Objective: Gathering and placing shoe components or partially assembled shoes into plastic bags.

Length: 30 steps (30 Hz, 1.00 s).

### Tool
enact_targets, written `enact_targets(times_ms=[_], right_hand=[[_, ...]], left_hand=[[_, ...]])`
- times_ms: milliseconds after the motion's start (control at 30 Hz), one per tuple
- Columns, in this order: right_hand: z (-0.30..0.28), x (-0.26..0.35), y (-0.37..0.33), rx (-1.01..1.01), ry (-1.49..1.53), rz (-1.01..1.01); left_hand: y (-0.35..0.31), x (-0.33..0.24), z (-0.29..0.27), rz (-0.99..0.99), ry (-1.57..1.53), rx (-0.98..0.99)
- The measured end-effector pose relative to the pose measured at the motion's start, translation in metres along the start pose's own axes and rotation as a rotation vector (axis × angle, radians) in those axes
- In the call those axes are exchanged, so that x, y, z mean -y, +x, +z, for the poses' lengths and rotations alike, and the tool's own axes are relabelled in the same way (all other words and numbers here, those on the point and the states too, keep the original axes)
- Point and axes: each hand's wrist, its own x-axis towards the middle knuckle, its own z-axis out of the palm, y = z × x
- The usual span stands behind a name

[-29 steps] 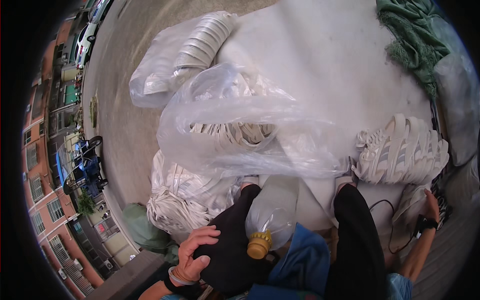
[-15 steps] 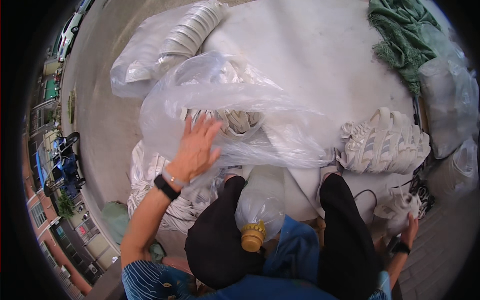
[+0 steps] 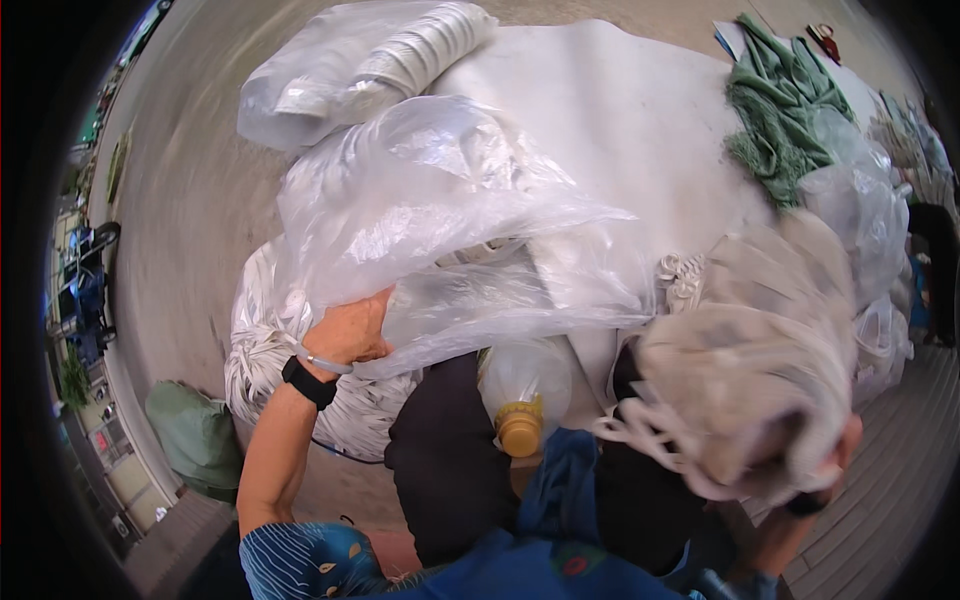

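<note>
My left hand (image 3: 350, 328), with a grey band and a dark watch on its wrist, pinches the near left edge of a clear plastic bag (image 3: 390, 240). Its fingertips are partly hidden by the film. The bag's mouth gapes toward me, with a few pale shoe uppers showing inside. On the right, my right hand (image 3: 848, 450) holds a whitish shoe upper (image 3: 725, 390), smeared by motion, its laces hanging toward my knee. Just beyond that upper stands a stack of nested shoe uppers (image 3: 800, 250), also blurred. Most of my right hand's fingers are behind the upper.
A clear bottle with a yellow cap (image 3: 520, 430) stands between my knees. Bundled white strips (image 3: 255, 350) lie left, near a green sack (image 3: 193, 440). Another bagged stack (image 3: 420, 45) is at the far left of the white sheet (image 3: 620, 120). Green cloth (image 3: 790, 110) lies far right.
My left hand has come down and left from above the bag's opening and closed on its edge. My right hand has raised the upper toward me from low on the right. The view has shifted.
</note>
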Motion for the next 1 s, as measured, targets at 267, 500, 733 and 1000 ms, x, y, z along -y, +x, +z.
enact_targets(times_ms=[267,500,733,1000], right_hand=[[0.163,0.035,0.203,0.952,0.356,-0.106],[0.222,0.048,0.236,1.258,0.667,-0.223],[0.197,0.020,0.267,0.807,0.498,0.004],[0.180,0.021,0.252,0.825,0.611,-0.070]], left_hand=[[0.021,-0.002,-0.040,-0.312,-0.619,-0.625],[0.066,0.003,-0.083,0.054,-0.890,-0.955],[0.029,-0.001,-0.118,0.093,-1.058,-0.926],[0.044,0.029,-0.067,-0.141,0.018,-0.445]])
